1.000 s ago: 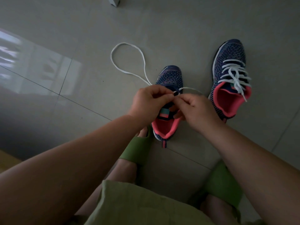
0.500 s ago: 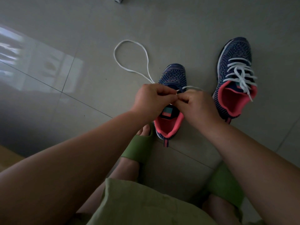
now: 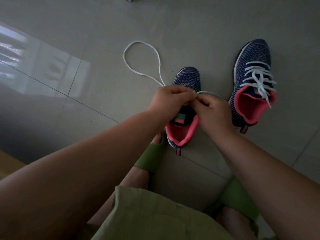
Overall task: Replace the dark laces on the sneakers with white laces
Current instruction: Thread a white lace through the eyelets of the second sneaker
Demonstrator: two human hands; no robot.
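— On the floor [image 3: 190, 32], where is the shoe being laced?
— At centre: the near sneaker [image 3: 186, 108] stands with its toe to 12 o'clock. Both hands meet over its tongue.
— And the fingers?
— The left hand [image 3: 168, 101] and the right hand [image 3: 213, 110] have curled fingers, and both pinch the white lace [image 3: 141, 57]. From the hands the lace makes a loop on the floor toward 11 o'clock.
— The other shoe?
— The far sneaker [image 3: 252, 84] is at 2 o'clock, already with white laces. Green slippers [image 3: 150, 158] are at 6 o'clock.
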